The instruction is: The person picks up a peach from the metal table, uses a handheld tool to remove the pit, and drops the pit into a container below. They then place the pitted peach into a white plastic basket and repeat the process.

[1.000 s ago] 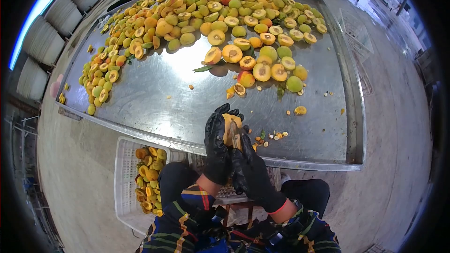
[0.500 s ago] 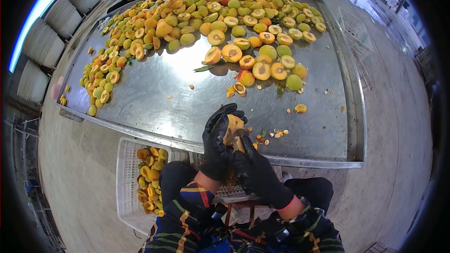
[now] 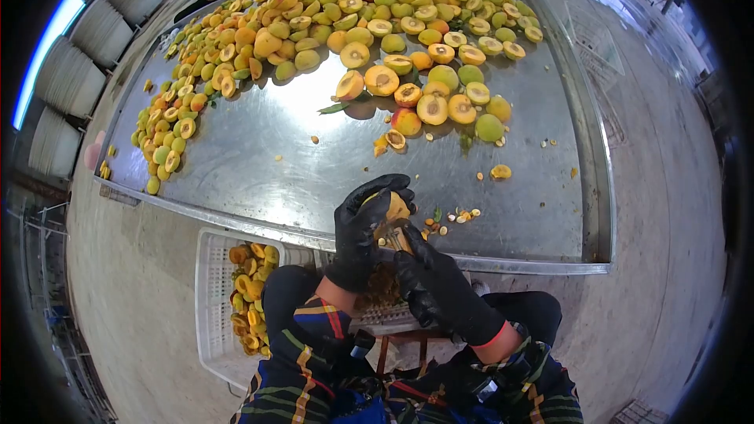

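We are pitting a peach half (image 3: 390, 208). Our left hand (image 3: 363, 228) cups it just over the table's (image 3: 259, 165) near rim, at 6 o'clock from the fruit pile (image 3: 345, 23). Our right hand (image 3: 436, 283) is clenched on a small tool (image 3: 395, 239), its tip touching the half. We judge the next move calls for a steady scoop, with the pit dropping toward the crate (image 3: 216, 298) at 8 o'clock.
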Demonstrator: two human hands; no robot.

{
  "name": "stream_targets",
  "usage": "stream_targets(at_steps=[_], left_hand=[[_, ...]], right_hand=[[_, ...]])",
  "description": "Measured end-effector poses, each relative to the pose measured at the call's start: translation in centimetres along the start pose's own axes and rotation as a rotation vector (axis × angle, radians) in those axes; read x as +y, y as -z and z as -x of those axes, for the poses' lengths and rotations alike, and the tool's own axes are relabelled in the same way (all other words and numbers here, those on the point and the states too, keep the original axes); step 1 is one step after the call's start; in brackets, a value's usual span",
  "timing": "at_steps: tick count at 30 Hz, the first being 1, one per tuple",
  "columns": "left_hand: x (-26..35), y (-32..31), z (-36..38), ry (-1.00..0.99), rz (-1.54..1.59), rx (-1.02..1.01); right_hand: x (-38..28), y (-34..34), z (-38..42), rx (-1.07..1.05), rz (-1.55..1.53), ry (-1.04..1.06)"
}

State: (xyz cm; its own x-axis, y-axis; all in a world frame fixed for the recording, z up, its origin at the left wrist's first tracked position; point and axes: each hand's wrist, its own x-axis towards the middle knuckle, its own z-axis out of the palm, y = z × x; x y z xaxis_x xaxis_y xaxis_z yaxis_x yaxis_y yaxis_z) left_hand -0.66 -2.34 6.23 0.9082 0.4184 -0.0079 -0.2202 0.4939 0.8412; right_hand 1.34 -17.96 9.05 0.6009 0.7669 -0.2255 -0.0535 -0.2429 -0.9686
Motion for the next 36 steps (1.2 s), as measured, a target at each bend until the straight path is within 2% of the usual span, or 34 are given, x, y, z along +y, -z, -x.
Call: stream_targets(at_steps=[2, 3, 5, 7, 8, 10, 12, 14, 15, 17, 20, 22, 24, 25, 26, 28, 30, 32, 34, 36], left_hand=[[0.1, -0.1, -0.1, -0.03, -0.047, -0.004], [0.2, 0.0, -0.1, -0.016, -0.132, -0.034], [0.4, 0.7, -0.4, 0.0, -0.217, -0.063], [0.5, 1.9, -0.8, 0.266, -0.023, -0.204], [0.4, 1.9, -0.8, 0.266, -0.023, -0.202], [0.1, 1.7, -0.7, 0.148, -0.087, -0.201], [0.4, 1.1, -0.6, 0.156, -0.077, -0.17], [0.9, 0.7, -0.6, 0.162, -0.068, -0.141], [1.1, 0.7, -0.6, 0.21, -0.06, -0.142], [1.2, 0.8, -0.7, 0.26, -0.054, -0.143], [1.2, 1.4, -0.6, 0.208, -0.204, -0.252], [1.1, 1.7, -0.7, 0.11, -0.393, -0.398], [0.9, 1.9, -1.2, 0.049, -0.446, -0.408], [0.7, 2.0, -1.4, -0.012, -0.498, -0.418], [0.3, 2.1, -1.3, -0.014, -0.497, -0.417], [-0.7, 1.8, -0.8, 0.112, -0.205, -0.255], [-1.2, 1.5, -0.2, 0.067, -0.276, -0.193], [-1.2, 1.4, 0.0, 0.167, -0.125, -0.131], [-1.8, 1.6, 0.0, 0.142, -0.091, -0.117], [-2.1, 2.0, 0.0, 0.092, -0.193, -0.12]], right_hand=[[1.6, 0.1, -0.3, -0.051, -0.18, -0.164], [1.9, 0.3, -0.1, -0.049, -0.181, -0.165], [2.1, 0.3, 0.3, -0.129, 0.03, 0.038], [0.6, 0.4, 0.4, -0.113, 0.143, -0.012], [-0.1, 0.4, 0.4, -0.097, 0.257, -0.06], [0.6, 0.2, 0.4, -0.079, 0.247, -0.048], [1.6, -0.1, 0.4, -0.064, 0.237, -0.037], [2.2, -0.1, 0.4, -0.01, 0.112, 0.223], [2.0, 0.1, 0.4, -0.012, 0.112, 0.223], [1.2, 0.5, 0.3, -0.126, -0.379, -0.239], [2.1, 1.0, 0.6, -0.183, -0.367, -0.186], [2.0, 1.1, 0.6, -0.187, -0.304, -0.205], [0.9, 1.1, 0.4, -0.192, -0.24, -0.22], [-0.3, 1.2, 0.4, -0.133, -0.47, -0.357], [-1.2, 1.3, 0.5, -0.072, -0.698, -0.493], [-1.7, 1.9, 0.5, -0.102, -0.659, -0.531], [-1.9, 1.9, 0.6, -0.127, -0.628, -0.562], [-2.0, 1.6, 0.7, -0.103, -0.689, -0.618], [-0.8, 1.3, 0.9, -0.116, -0.718, -0.575], [0.1, 1.4, 1.1, -0.128, -0.75, -0.529]])
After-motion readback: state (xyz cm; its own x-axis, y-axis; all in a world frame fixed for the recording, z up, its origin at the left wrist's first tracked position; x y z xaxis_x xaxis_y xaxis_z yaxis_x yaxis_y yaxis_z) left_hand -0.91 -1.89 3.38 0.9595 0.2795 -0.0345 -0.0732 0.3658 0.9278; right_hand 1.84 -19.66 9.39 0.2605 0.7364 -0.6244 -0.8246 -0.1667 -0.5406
